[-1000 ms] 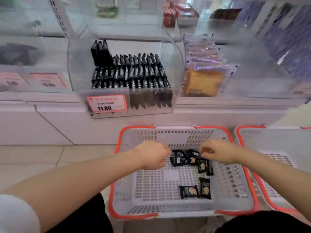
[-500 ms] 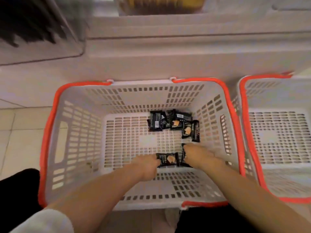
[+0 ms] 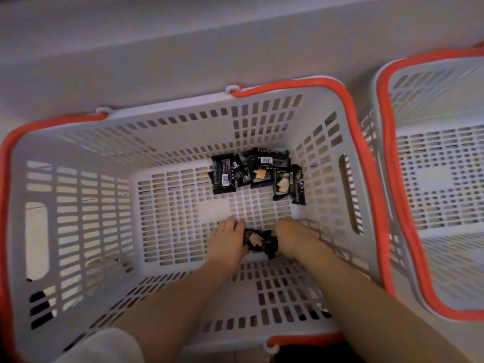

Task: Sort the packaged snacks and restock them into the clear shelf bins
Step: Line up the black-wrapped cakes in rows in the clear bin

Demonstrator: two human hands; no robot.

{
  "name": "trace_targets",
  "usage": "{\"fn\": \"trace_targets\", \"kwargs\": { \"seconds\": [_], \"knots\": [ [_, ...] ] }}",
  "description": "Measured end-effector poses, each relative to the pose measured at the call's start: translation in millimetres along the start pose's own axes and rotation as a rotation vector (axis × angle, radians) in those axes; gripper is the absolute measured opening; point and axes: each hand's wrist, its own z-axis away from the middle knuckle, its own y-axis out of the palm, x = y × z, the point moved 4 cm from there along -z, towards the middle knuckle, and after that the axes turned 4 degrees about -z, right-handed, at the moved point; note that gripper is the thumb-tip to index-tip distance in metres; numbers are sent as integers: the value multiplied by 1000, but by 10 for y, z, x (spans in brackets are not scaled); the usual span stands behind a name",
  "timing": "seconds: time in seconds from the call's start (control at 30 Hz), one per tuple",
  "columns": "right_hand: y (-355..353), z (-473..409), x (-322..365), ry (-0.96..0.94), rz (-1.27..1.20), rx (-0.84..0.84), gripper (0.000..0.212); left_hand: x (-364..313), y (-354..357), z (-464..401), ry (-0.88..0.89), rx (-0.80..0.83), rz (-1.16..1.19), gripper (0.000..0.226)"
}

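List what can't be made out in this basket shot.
- Head view: snack packets between left hand and right hand; hands hide their count and the fingers.
- Print on far packets: too small.
- Second basket: cut by right edge.
- Shelf bins: out of frame.

Your two hands, left hand [image 3: 228, 241] and right hand [image 3: 296, 238], close on black snack packets [image 3: 259, 241] low in the grey basket [image 3: 78, 158]. Beyond the grip, bare slotted floor lies open up to a heap of packets [image 3: 258, 174] against the far right corner. Left of the grip the floor is free. Right of it, the basket wall stands near, a second basket [image 3: 445, 163] just beyond.
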Motion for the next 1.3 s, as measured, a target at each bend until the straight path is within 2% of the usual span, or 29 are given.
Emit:
{"fn": "trace_targets", "kwargs": {
  "seconds": [0.13,0.23,0.33,0.4,0.5,0.6,0.67,0.73,0.8,0.83,0.93,1.0,1.07,1.13,1.23,1.3],
  "knots": [
    [-96,19,92,-123,-245,-69,21,14,41,-61,-31,14,-52,47],
    [-115,17,141,-164,-207,-89,19,12,65,-80,41,107,22,40],
    [-78,-4,126,-199,-79,-101,21,97,70,-53,16,206,296,36],
    [-61,-25,135,-260,-37,-116,23,130,31,-45,12,197,446,26],
    [-45,-50,145,-298,-189,-67,20,179,-109,-57,-67,140,789,11],
    [-54,-61,121,-250,-457,-39,32,278,-294,-111,-156,165,1051,23],
    [-71,-74,126,-204,-596,-60,41,364,-459,-181,-179,95,1023,25],
    [-87,-106,117,-137,-639,-110,48,461,-663,-287,-219,-123,820,21],
    [-131,-113,84,-78,-545,-196,46,524,-822,-411,-282,-319,644,29],
    [-162,-99,65,-57,-445,-251,43,536,-860,-480,-322,-352,604,34],
    [-248,-38,64,-40,-84,-412,39,486,-869,-660,-428,-273,536,54],
    [-251,-37,111,-63,38,-463,38,422,-858,-733,-460,-222,466,62],
    [-215,-55,161,-105,108,-468,37,366,-842,-761,-470,-212,379,62],
    [-174,-75,175,-139,165,-453,38,322,-845,-774,-458,-217,397,52],
    [-91,-99,155,-154,195,-405,44,239,-887,-697,-385,-215,767,27],
    [-41,-111,149,-155,145,-351,48,228,-889,-581,-463,-100,1261,16]
  ]
}}
